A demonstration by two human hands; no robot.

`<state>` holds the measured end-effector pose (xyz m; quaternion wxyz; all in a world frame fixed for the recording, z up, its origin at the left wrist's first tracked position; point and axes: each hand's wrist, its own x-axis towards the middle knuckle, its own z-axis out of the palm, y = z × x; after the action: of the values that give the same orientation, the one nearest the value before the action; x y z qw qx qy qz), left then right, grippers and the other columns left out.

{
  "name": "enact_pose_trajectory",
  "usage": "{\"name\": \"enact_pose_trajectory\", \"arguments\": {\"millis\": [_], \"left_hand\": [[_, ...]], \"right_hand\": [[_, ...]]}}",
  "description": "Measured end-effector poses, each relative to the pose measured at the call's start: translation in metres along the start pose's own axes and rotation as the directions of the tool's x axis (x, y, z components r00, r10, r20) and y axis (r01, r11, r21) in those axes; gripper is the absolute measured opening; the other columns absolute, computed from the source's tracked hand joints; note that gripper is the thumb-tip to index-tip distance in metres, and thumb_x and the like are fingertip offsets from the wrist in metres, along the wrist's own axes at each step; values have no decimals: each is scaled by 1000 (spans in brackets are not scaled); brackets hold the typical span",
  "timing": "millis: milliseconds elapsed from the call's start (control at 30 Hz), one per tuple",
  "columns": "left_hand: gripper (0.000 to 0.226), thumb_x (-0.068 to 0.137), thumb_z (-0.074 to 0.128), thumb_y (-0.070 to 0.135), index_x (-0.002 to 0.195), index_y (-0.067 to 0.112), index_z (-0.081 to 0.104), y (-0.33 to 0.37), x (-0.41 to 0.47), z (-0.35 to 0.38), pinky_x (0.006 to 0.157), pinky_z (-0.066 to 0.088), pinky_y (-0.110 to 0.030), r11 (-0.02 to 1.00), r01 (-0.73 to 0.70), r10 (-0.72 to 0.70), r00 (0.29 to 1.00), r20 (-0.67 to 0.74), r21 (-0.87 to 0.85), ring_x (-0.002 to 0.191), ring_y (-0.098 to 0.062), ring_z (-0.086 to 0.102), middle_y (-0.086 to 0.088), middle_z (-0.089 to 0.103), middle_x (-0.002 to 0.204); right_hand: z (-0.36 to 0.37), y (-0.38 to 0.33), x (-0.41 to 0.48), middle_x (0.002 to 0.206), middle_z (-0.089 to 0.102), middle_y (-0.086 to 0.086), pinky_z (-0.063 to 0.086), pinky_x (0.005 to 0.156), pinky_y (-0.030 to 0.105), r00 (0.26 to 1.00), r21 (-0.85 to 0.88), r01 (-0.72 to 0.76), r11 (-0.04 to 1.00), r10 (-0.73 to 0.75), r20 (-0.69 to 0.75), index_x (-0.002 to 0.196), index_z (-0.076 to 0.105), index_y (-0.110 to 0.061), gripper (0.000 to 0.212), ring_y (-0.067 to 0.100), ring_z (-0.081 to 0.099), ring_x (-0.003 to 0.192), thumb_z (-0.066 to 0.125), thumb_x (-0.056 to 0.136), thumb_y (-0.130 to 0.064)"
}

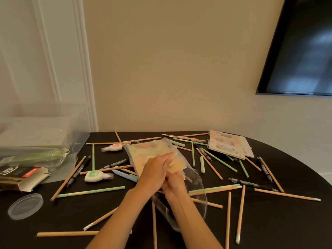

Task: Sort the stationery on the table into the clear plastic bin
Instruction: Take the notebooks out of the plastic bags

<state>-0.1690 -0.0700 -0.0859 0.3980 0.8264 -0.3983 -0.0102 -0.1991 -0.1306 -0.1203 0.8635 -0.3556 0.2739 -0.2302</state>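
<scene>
A pastel notebook (152,151) in a clear plastic wrapper (195,187) lies mid-table over scattered pencils. My left hand (154,171) lies on the notebook with fingers stretched across its cover. My right hand (175,186) sits just below and under the left, fingers curled on the wrapper at the notebook's near edge. The clear plastic bin (36,133) stands at the far left with stationery inside. Several wooden pencils (287,194), green pencils (90,191), black pens (251,185) and two correction tape dispensers (93,175) (115,147) lie around.
A second illustrated spiral notebook (230,145) rests at the back right. A round clear lid (25,205) and an open cardboard box (27,178) lie at the left, next to the bin. The dark table (269,221) curves away at the right; a wall stands behind.
</scene>
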Motion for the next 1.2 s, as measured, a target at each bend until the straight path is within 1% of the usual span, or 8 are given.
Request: {"name": "enact_pose_trajectory", "arguments": {"millis": [67,167,267,400,600,833,1067,1200], "left_hand": [[38,102,33,23,137,22,44,-4,-1,2,110,31,-31,1000,14,-13,999,34,-4,129,-15,41,2,47,140],[38,101,33,24,136,21,46,-3,-1,3,108,28,-25,999,35,-33,996,79,-19,130,-14,40,2,47,141],[38,101,32,24,137,18,46,1,-1,5,105,26,-21,998,49,-43,992,118,-50,131,-13,39,0,46,142],[39,102,31,24,138,18,44,7,0,6,104,26,-21,997,68,-60,984,169,-45,132,-13,38,1,44,143],[54,90,48,2,140,22,41,17,10,6,94,31,-21,986,155,-138,964,225,-60,134,-18,33,-1,37,147],[46,91,53,13,136,14,46,61,39,13,92,33,-25,977,213,-195,932,305,-27,129,-19,39,-5,42,142],[8,92,49,18,90,16,57,90,108,69,70,35,-28,980,198,-197,926,322,32,82,-18,44,-4,46,91],[30,94,48,19,120,5,53,82,148,103,71,46,-30,939,342,-314,895,316,-36,87,-20,56,-11,57,99]], "right_hand": [[-4,5,4,111,58,13,54,55,31,1000,-45,-4,999,5,25,143,25,-24,56,24,61,89,38,96,4],[-8,-1,2,90,66,13,53,52,28,998,-342,-54,938,48,-28,110,55,-7,18,21,67,73,45,96,-9],[-15,-16,-1,50,53,4,34,34,14,988,-640,-148,754,146,-57,73,50,-7,31,7,47,31,42,98,-24],[-19,-27,-3,48,48,3,27,30,11,977,-739,-198,644,193,-94,66,45,-8,36,4,35,22,39,99,-23],[-35,-54,-23,58,68,8,53,48,18,944,-774,-188,605,328,27,98,59,-3,20,10,64,46,46,97,-18],[-91,-141,-47,75,70,13,50,47,18,960,-688,34,725,167,223,107,61,-8,25,13,63,52,44,98,-24],[-136,-188,11,87,72,13,54,59,21,989,-594,-16,804,-73,-125,117,57,-6,24,16,69,68,47,96,-14],[-158,-210,62,120,58,16,52,62,24,919,-609,-21,793,-225,-325,126,49,-1,32,21,67,78,46,95,-5]]}}
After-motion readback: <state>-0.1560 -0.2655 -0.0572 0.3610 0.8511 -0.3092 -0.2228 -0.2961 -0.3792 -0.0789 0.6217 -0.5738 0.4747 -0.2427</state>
